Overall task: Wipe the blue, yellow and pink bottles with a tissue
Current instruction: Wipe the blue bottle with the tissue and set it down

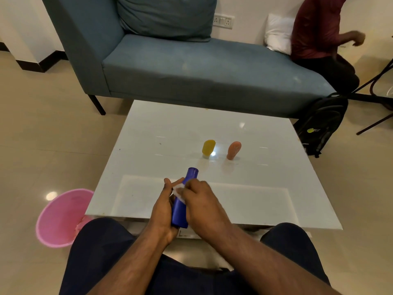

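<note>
blue bottle in both hands, tissue pressed on it, over near edge of white table.

left hand (162,206) grips blue bottle (180,211) from the side; right hand (200,202) curls round white tissue (178,190) against bottle's upper body. yellow bottle (208,147) and pink bottle (233,150) stand apart mid-table (170,128). pink bin (61,216) on floor, left.

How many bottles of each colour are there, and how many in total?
Blue plastic bottle, held in the hands over the white table: 1
Yellow plastic bottle, standing on the table: 1
Pink plastic bottle, standing beside it: 1
Total: 3
</note>
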Demonstrator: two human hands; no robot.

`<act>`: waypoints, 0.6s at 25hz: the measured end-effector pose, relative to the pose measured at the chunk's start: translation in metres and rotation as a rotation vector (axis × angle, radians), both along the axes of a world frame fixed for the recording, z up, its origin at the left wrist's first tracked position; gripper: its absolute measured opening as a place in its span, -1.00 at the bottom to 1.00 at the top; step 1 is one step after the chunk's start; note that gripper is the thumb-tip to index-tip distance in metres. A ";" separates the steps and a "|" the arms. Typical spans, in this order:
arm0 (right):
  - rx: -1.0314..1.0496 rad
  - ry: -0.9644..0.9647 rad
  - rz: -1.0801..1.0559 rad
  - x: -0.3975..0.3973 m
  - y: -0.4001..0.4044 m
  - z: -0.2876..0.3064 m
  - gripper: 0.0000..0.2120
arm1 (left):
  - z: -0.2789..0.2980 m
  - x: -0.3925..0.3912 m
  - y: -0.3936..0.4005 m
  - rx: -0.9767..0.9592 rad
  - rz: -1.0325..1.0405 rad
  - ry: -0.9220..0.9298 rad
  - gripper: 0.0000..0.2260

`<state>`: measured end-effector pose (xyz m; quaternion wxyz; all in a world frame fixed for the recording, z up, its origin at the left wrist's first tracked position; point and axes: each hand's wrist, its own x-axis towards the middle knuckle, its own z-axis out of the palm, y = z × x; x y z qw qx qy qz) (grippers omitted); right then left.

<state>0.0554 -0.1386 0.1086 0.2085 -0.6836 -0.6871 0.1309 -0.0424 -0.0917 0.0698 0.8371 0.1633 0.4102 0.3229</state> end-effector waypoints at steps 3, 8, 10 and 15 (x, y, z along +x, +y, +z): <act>0.055 0.055 0.075 0.000 -0.011 -0.005 -0.78 | -0.001 -0.002 0.002 -0.013 0.019 -0.031 -0.47; 0.080 0.240 -0.237 0.038 0.026 0.005 -0.84 | 0.003 0.000 -0.001 0.031 -0.024 0.041 -0.59; 0.109 0.368 -0.324 0.040 0.029 0.008 -0.87 | 0.004 -0.002 -0.002 0.034 -0.019 0.015 -0.63; 0.089 0.394 -0.241 0.014 -0.006 -0.007 -0.87 | -0.004 -0.004 0.005 -0.033 0.046 -0.006 -0.53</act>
